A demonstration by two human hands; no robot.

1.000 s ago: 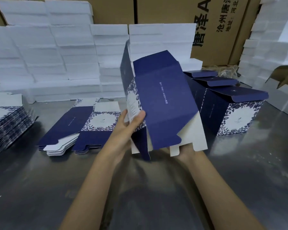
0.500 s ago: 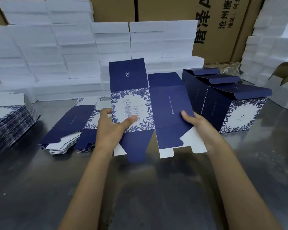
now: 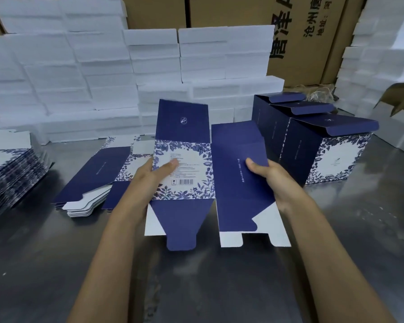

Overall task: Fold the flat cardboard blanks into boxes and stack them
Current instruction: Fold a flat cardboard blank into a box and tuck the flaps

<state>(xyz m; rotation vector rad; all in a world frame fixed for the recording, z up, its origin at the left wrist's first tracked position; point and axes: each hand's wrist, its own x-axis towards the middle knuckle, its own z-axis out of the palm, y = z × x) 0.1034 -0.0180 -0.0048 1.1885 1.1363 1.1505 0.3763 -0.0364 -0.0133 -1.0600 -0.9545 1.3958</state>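
White foam slabs point(image 3: 84, 73) stacked behind metal table point(image 3: 219, 287); brown printed cartons point(image 3: 301, 31) against back.

Before us, above the table point(image 3: 336, 264), we hold a cardboard blank point(image 3: 196, 164) between our left hand point(image 3: 147, 180) at its left edge and our right hand point(image 3: 273, 178) at its right edge. Left of it a low pile of flat blanks point(image 3: 96, 183) lies on the table, and a taller stack of blanks point(image 3: 12, 169) sits at the far left. To the right stand the folded boxes point(image 3: 313, 145), side by side. Behind everything rise foam blocks point(image 3: 79, 73), with large cartons point(image 3: 301, 31) behind those.
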